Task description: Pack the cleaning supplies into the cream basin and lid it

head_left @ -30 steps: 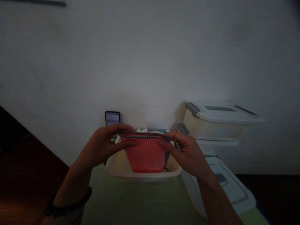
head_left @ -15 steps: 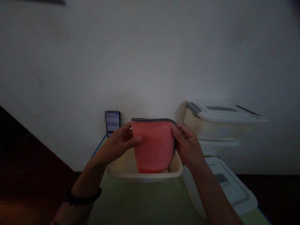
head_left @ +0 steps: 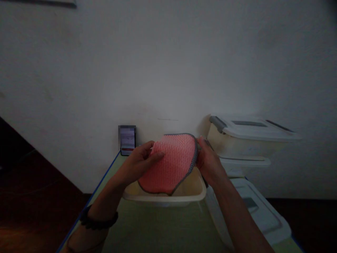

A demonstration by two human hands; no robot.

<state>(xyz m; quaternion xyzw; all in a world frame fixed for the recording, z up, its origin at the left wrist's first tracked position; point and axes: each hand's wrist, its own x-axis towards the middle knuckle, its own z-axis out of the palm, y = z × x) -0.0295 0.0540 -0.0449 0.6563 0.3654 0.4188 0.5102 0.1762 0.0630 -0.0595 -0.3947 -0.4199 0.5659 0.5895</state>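
Observation:
A pink textured cloth (head_left: 172,163) with a dark checked border hangs over a cream plastic tub (head_left: 163,199). My left hand (head_left: 142,160) pinches its left side, thumb across the front and fingers behind. At the right border, my right hand (head_left: 210,161) is closed against the cloth, its fingertips partly hidden by the edge. The cloth's lower edge dips into the tub's opening, and much of the tub's inside is covered by it.
A phone (head_left: 128,140) leans upright against the wall at the table's back left. On the right stands a lidded storage box (head_left: 242,146), with a loose white lid (head_left: 265,214) lying in front of it. The green table (head_left: 163,228) has blue edges.
The cloth has turned and spread, its bottom now a rounded, pointed edge and its top left corner lower. My right thumb has moved off the cloth's front to its right edge.

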